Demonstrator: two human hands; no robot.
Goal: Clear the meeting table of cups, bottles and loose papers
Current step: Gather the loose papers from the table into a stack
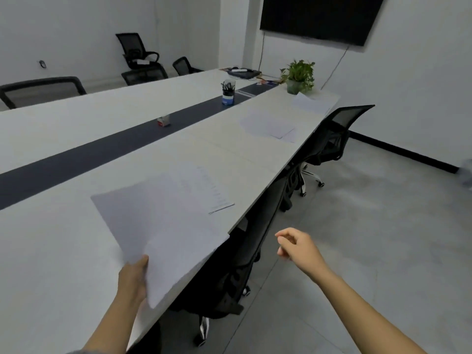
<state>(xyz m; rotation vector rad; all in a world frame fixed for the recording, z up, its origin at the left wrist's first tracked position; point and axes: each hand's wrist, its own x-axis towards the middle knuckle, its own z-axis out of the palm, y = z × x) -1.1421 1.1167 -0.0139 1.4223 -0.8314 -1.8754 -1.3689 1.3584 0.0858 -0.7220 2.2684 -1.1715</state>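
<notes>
Gathering papers: my left hand point(134, 277) pinched a sheaf point(163, 226) by its near corner over the table point(63, 264) edge; my right hand point(297, 247) hung loose, empty. Next, I judged, the printed sheet point(204, 185) just beyond.

**Loose white papers along one tabletop edge**

The left hand point(134, 274) pinches plain white paper sheets point(163, 226) by their near corner over the tabletop point(63, 251). A printed white sheet point(207, 187) lies flat just beyond. Two more white paper piles point(270, 126) point(309, 102) lie farther along.

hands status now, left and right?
Left hand: holding papers.
Right hand: open, fingers loosely curled, empty.
</notes>
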